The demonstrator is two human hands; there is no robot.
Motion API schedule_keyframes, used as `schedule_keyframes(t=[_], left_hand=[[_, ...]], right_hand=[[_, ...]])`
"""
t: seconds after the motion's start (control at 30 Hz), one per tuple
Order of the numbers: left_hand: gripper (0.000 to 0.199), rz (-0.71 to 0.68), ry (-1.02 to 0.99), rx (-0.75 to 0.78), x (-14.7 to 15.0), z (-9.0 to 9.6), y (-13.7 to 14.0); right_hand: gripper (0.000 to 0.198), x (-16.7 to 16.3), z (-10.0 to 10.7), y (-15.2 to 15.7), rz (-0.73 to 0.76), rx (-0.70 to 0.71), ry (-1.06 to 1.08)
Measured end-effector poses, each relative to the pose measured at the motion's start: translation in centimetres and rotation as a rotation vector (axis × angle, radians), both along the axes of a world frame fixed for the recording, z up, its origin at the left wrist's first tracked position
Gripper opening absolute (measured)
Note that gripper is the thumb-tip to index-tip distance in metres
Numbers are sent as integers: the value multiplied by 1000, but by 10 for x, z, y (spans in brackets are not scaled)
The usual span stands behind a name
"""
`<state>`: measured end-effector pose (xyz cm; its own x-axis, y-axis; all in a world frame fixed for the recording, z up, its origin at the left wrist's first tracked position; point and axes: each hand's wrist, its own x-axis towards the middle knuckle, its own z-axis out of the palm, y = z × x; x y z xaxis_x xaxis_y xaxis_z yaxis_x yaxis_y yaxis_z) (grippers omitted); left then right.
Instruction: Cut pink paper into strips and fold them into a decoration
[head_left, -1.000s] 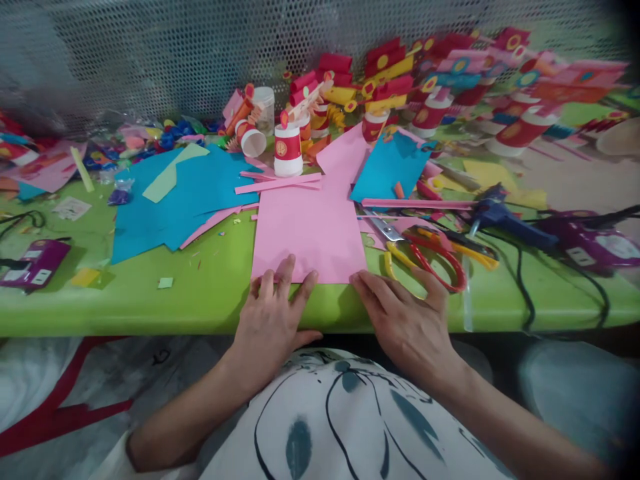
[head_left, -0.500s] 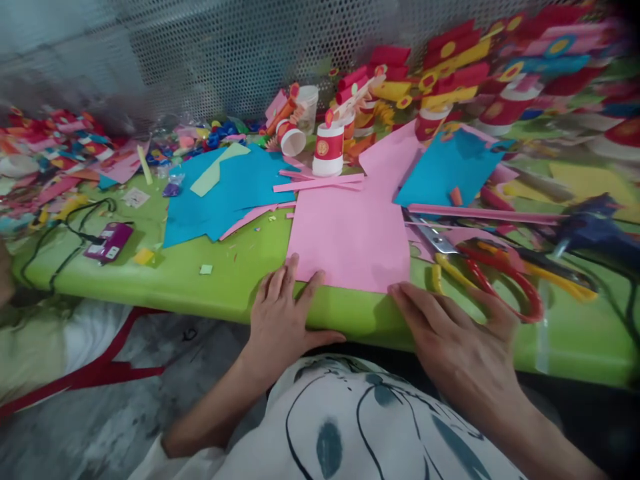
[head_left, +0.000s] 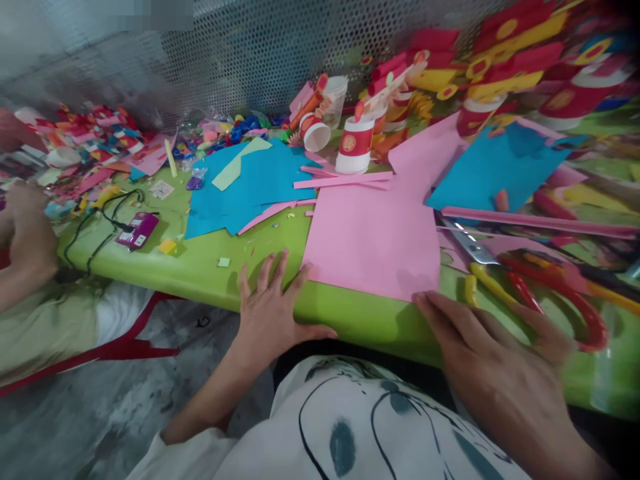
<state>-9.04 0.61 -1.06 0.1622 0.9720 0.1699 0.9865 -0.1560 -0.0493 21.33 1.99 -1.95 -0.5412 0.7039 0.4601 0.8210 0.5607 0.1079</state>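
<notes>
A pink sheet of paper (head_left: 373, 240) lies flat near the front edge of the green table. My left hand (head_left: 273, 303) rests on the table edge with fingers spread, its index fingertip at the sheet's lower left corner. At the lower right corner, the fingertips of my right hand (head_left: 495, 360) touch the paper; its fingers are stretched out and it grips nothing. Scissors (head_left: 477, 248) with red and yellow handles lie just beyond the right hand. Thin pink paper strips (head_left: 345, 180) cross the sheet's far left edge.
Blue paper (head_left: 230, 193) lies left of the sheet, more blue paper (head_left: 500, 167) to its right. Decorated paper cups (head_left: 356, 143) stand along the perforated metal panel (head_left: 260, 60). A purple corded device (head_left: 137, 230) sits at left, near another person's arm (head_left: 30, 233).
The view has swung left, so the table's things appear further right. My left hand's fingers have spread wider. The other person's arm has come into view at left.
</notes>
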Motion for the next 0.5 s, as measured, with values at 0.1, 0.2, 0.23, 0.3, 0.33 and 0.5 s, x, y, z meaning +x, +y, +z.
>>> schedule_keyframes(t=[0.1, 0.2, 0.23, 0.3, 0.33, 0.5], left_hand=[[104, 89, -10, 132, 0, 7, -1], [98, -2, -45, 286, 15, 11, -1], [90, -143, -51, 280, 24, 10, 1], [73, -452, -13, 162, 43, 3, 5], [71, -538, -9, 122, 51, -2, 7], [71, -554, -31, 75, 68, -22, 16]], right_hand=[[52, 0, -1, -1, -1, -2, -3], [44, -2, -1, -3, -21, -7, 8], [42, -3, -1, -4, -29, -22, 10], [40, -5, -1, -5, -49, -43, 14], [40, -5, -1, -6, -63, -53, 16], [39, 3, -1, -12, -160, -108, 69]])
